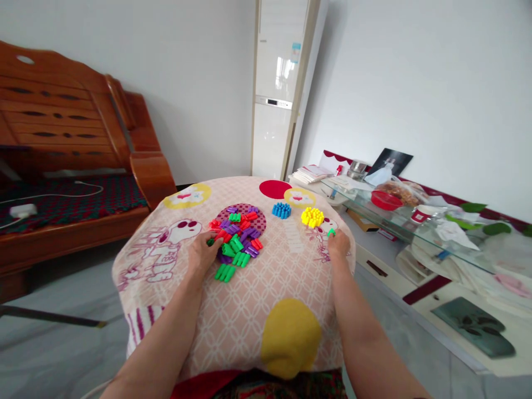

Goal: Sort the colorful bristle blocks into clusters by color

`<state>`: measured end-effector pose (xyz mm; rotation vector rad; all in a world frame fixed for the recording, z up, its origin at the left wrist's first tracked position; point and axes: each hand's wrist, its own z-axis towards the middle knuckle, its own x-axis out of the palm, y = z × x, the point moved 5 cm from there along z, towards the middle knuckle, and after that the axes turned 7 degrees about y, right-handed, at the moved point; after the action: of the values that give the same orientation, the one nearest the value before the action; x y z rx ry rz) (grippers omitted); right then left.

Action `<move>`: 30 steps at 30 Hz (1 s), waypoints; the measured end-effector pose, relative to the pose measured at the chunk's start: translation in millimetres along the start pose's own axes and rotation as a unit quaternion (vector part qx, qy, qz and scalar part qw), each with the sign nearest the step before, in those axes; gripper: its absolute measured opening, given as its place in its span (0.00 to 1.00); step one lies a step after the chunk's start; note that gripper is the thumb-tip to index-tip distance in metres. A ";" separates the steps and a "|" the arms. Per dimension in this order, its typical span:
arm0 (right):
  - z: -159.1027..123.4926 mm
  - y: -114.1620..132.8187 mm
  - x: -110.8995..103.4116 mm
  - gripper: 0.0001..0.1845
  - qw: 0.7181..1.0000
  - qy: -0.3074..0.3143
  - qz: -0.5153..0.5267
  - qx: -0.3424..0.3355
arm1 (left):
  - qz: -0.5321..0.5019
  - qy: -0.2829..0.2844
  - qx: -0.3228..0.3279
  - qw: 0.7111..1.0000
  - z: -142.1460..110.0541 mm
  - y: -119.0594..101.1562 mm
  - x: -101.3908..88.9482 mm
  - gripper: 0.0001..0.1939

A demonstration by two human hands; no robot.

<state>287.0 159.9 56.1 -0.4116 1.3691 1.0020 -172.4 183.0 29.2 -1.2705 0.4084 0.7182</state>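
Two hands in view from my remote station, both over a round table with a patterned tablecloth (249, 310). Left hand (203, 254): at the near-left edge of a mixed pile (239, 235) of red, green and purple plastic pieces, fingers curled, fingertips at a dark green piece (210, 242). I cannot tell whether they have closed on it. Right hand (339, 244): near the table's right edge, fingers folded, pinching a small green piece (331, 233) at the fingertips.

Pile position: left of the table's middle, partly covering a dotted purple circle printed on the cloth. Several green pieces lie side by side at its near edge. Two single-colour groups to the right of the pile: a blue cluster (281, 210), then a yellow cluster (312, 216), well apart from the pile. I log the right hand just beside the yellow cluster, on its near-right side.

Surroundings: wooden bench (58, 105) at left; glass shelf (415, 235) at right, bearing a red bowl (386, 200).
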 end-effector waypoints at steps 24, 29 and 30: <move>43.2 -18.6 -19.1 0.24 0.988 -0.030 0.033 -0.148 | -0.281 0.259 0.039 0.923 -23.4 -156.0 152.6 0.07; 14.7 -0.1 -40.1 0.22 0.943 -0.064 0.169 -0.280 | -0.075 0.253 0.136 0.955 -35.1 -160.4 154.8 0.09; 7.6 6.5 -39.9 0.22 0.932 -0.049 0.194 -0.303 | -0.049 0.243 0.148 0.957 -33.4 -159.5 149.9 0.10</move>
<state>291.0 155.3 96.8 -0.5482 1.0462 1.7629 48.5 170.2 38.0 -1.1622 0.8159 0.2370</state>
